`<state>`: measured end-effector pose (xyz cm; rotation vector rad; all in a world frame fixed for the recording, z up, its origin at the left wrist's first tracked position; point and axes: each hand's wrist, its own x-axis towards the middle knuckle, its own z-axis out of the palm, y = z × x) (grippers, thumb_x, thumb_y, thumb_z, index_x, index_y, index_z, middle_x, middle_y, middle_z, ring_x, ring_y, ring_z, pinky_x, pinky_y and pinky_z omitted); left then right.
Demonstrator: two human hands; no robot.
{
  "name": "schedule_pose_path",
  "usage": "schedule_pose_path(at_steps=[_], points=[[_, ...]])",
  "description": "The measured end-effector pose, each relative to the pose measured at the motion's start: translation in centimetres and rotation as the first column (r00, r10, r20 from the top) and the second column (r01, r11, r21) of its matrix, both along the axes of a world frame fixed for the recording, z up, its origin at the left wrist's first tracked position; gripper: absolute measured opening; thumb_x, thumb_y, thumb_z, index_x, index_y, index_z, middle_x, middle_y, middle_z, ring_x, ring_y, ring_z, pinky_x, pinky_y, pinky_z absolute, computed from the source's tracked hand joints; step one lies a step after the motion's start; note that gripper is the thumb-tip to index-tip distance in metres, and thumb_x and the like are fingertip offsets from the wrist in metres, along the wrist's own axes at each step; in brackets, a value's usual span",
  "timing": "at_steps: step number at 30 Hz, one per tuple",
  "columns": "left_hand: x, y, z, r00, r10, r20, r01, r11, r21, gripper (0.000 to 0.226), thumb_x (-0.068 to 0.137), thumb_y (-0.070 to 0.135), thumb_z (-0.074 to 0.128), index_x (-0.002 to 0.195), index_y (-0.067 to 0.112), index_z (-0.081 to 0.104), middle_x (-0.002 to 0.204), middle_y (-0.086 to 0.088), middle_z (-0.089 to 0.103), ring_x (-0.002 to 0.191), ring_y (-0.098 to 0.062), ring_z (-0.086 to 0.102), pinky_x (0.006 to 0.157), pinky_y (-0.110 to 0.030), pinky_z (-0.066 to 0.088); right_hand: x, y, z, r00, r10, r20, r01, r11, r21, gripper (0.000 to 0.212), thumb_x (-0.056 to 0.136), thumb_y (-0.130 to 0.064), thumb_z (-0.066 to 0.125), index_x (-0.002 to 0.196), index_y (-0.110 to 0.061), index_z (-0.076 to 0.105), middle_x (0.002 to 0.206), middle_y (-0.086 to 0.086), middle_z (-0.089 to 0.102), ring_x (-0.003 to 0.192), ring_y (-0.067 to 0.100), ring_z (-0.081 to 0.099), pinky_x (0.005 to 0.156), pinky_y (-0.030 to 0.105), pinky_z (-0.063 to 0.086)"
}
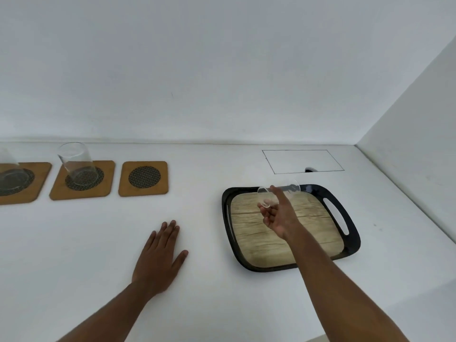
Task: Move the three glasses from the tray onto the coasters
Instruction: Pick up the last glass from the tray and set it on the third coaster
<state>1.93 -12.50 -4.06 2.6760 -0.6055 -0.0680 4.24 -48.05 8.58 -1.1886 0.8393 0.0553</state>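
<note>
A black tray [350, 245] with a wood-pattern floor lies on the white counter at the right. Over its far part my right hand [278, 213] is closed around a clear glass [281, 191], which is blurred and hard to make out. Three brown coasters with dark mesh centres lie in a row at the left. The left coaster [37, 183] carries a glass [9, 174], cut off by the frame edge. A second glass [77, 164] stands on the middle coaster [108, 176]. The right coaster [144, 178] is bare. My left hand [160, 253] rests flat on the counter, fingers together.
A thin rectangular outline [302, 161] with a small dark notch is set in the counter behind the tray. White walls close the counter at the back and on the right.
</note>
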Motion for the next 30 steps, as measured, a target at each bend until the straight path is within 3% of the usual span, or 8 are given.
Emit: schedule_pose_path(at_steps=[4,6,8,12,17,22,27,30], points=[[0.5,1.5,0.8,0.997,-0.04,-0.071,0.032,0.994,-0.108,0.094,0.089,0.079,-0.001,0.162,0.02,0.005,0.17,0.006,0.003,0.155,-0.009,-0.009,0.123,-0.026,-0.007,-0.7,4.3,0.6,0.993,0.092,0.076,-0.088,0.995,-0.056,0.07,0.063,-0.054,0.091,0.11,-0.007,0.072,0.098,0.011,0.08,0.074,0.013,0.07,0.06,0.027,0.049],[0.7,3.2,1.3,0.997,0.003,-0.079,-0.015,0.989,-0.146,0.095,0.088,0.081,0.001,0.162,0.02,0.005,0.17,0.005,0.003,0.155,-0.009,-0.01,0.123,-0.026,-0.007,-0.8,6.5,0.7,0.984,0.14,0.111,-0.133,0.989,-0.066,0.048,0.069,-0.049,0.09,0.098,-0.014,0.074,0.097,0.011,0.079,0.076,0.015,0.069,0.063,0.029,0.048],[0.9,5.5,1.6,0.995,0.057,-0.077,-0.068,0.988,-0.139,0.097,0.089,0.08,0.003,0.162,0.017,0.009,0.17,0.002,0.007,0.156,-0.012,-0.007,0.124,-0.03,-0.003,-0.7,8.7,0.8,0.971,0.192,0.145,-0.185,0.981,-0.061,0.029,0.075,-0.042,0.088,0.087,-0.018,0.076,0.096,0.01,0.078,0.075,0.015,0.068,0.066,0.03,0.048],[2.0,10.3,2.2,0.987,0.151,-0.055,-0.154,0.986,-0.06,0.092,0.091,0.071,0.011,0.161,0.011,0.013,0.17,-0.005,0.012,0.156,-0.019,-0.002,0.125,-0.035,0.001,0.4,13.5,0.6,0.925,0.339,0.175,-0.318,0.938,-0.134,0.03,0.068,-0.043,0.086,0.07,-0.018,0.07,0.091,0.005,0.076,0.083,0.016,0.068,0.076,0.034,0.052],[3.6,14.5,2.2,0.973,0.226,-0.056,-0.227,0.974,-0.013,0.096,0.089,0.072,0.007,0.16,0.007,0.012,0.17,-0.009,0.011,0.156,-0.022,-0.002,0.124,-0.038,0.002,2.4,18.4,-0.9,0.87,0.453,0.194,-0.407,0.883,-0.235,0.056,0.061,-0.046,0.092,0.096,-0.011,0.067,0.087,0.005,0.064,0.081,0.012,0.064,0.073,0.028,0.058],[4.1,16.5,1.1,0.966,0.251,-0.059,-0.25,0.968,0.032,0.093,0.09,0.07,0.006,0.161,0.009,0.009,0.171,-0.006,0.004,0.156,-0.02,-0.005,0.126,-0.038,0.001,5.0,22.3,-2.4,0.87,0.472,0.143,-0.402,0.846,-0.35,0.076,0.053,-0.038,0.096,0.116,-0.007,0.068,0.1,0.006,0.074,0.092,0.021,0.072,0.086,0.038,0.062],[3.7,16.4,0.5,0.963,0.27,0.02,-0.27,0.961,0.058,0.081,0.099,0.064,0.016,0.161,0.012,0.01,0.171,-0.003,0.004,0.157,-0.018,-0.004,0.127,-0.04,0.006,7.9,25.0,-4.1,0.862,0.503,0.065,-0.394,0.745,-0.538,0.064,0.054,-0.043,0.099,0.107,-0.021,0.068,0.1,-0.002,0.074,0.088,0.019,0.07,0.091,0.039,0.057],[3.8,16.3,0.4,0.961,0.276,0.028,-0.278,0.959,0.056,0.078,0.101,0.062,0.022,0.162,0.014,0.01,0.171,-0.001,0.004,0.156,-0.015,-0.006,0.127,-0.039,0.007,9.4,26.5,-4.7,0.857,0.513,0.048,-0.362,0.666,-0.653,0.052,0.067,-0.035,0.096,0.097,-0.004,0.068,0.083,0.004,0.068,0.076,0.016,0.061,0.079,0.035,0.053]])
